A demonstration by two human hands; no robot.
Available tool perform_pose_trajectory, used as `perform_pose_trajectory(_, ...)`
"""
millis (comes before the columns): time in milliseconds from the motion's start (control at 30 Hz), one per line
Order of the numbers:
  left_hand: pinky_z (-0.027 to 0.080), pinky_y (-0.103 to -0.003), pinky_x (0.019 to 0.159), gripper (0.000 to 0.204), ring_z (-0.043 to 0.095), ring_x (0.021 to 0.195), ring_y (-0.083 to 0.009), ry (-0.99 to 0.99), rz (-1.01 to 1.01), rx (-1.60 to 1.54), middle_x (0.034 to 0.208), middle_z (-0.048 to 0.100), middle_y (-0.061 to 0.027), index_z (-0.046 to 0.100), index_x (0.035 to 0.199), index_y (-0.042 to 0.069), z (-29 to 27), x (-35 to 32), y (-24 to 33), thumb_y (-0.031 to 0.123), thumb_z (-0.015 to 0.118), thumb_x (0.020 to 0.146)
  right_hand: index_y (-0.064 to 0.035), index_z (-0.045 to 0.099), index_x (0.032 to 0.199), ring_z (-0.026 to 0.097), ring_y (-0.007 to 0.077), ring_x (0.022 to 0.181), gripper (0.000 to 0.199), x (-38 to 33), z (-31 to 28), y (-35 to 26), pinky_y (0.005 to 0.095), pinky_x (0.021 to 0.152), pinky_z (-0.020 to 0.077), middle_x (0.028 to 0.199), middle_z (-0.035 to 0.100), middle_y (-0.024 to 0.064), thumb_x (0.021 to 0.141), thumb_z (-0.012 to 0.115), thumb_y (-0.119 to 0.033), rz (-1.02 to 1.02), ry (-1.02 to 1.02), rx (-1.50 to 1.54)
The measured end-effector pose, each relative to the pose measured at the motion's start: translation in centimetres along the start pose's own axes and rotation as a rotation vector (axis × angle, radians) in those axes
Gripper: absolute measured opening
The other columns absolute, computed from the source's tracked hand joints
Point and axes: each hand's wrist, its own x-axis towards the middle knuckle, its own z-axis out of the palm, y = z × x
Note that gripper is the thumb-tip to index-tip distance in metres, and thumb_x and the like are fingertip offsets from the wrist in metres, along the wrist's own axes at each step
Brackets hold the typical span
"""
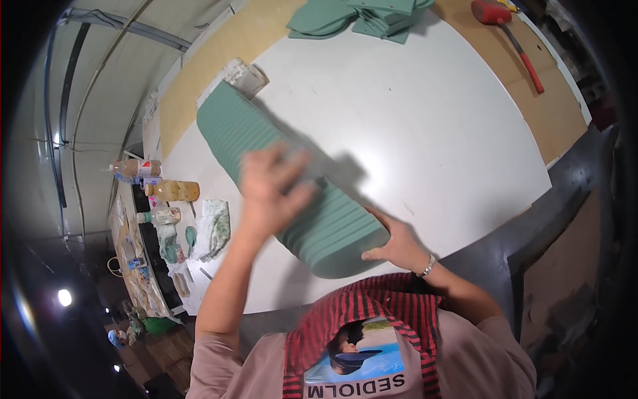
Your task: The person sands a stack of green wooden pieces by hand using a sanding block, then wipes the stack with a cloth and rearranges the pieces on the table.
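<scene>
In the head view, a long row of green foam pieces (292,179), stacked face to face, lay on its side across the white tabletop (432,133), running from the upper left down toward the near edge in front of the person. The left hand (272,189) lay on top of the row about midway along, fingers curled over a small grey block; the hand was blurred, so how tightly it gripped the block could not be told. The right hand (395,246) pressed flat and open against the near end face of the row, fingers spread along its lower rim, holding nothing closed within it.

The row's far end sat just beside a crumpled white packet (244,76) at the seam where the white top met the tan board (219,60). To the right of the row the white top lay broad and bare out to its curved right edge, where it dropped to a dark floor (531,226). At the far rim a pile of green foam cut-outs (362,16) rested, well apart from the row, and a red-handled mallet (512,33) lay on the tan board at the far right. Along the left edge, bottles (169,191) and a rag (214,226) crowded a narrow side bench.
</scene>
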Motion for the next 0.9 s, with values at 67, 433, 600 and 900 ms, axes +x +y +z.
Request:
perform_pose_trajectory(67,0.048,-0.042,0.088,0.044,0.056,0.099,-0.0349,-0.084,0.179,-0.113,0.121,0.062,-0.0178,0.074,0.111,0.014,0.5,1.0,0.2,0.018,0.079,0.068,-0.0023,0.044,0.146,0.057,0.0234,0.125,0.094,0.1,0.0,0.5,0.0343,0.106,0.0427,0.138,0.058,0.0164,0.064,0.086,-0.015,0.009,-0.014,0.020)
perform_pose_trajectory(433,0.045,-0.045,0.097,0.053,0.053,0.109,-0.0365,-0.082,-0.056,0.007,0.126,0.058,-0.0172,0.067,0.126,0.016,-0.8,-1.3,-6.3,0.019,0.078,0.074,-0.0012,0.042,0.148,0.052,0.0194,0.129,0.094,0.0,0.2,0.7,0.0324,0.110,0.0387,0.142,0.055,0.0147,0.066,0.087,-0.011,0.021,-0.041,0.078)
perform_pose_trajectory(600,0.043,-0.045,0.099,0.055,0.051,0.111,-0.0400,0.085,-0.232,-0.010,0.128,0.055,-0.0236,0.064,0.131,0.016,-1.6,-2.4,-8.0,0.014,0.074,0.077,-0.0017,0.042,0.148,0.053,0.0189,0.128,0.095,0.2,0.7,1.0,0.0324,0.109,0.0396,0.141,0.056,0.0140,0.065,0.088,-0.010,0.026,-0.056,0.096)
perform_pose_trajectory(900,0.041,-0.049,0.102,0.066,0.049,0.118,-0.0418,-0.166,-0.346,-0.069,0.136,0.049,-0.0221,0.066,0.130,0.022,-3.4,-11.5,-3.6,0.005,0.079,0.068,-0.0017,0.043,0.147,0.055,0.0181,0.125,0.095,0.1,0.5,1.5,0.0317,0.107,0.0412,0.138,0.059,0.0130,0.065,0.090,-0.015,0.014,-0.047,0.066)
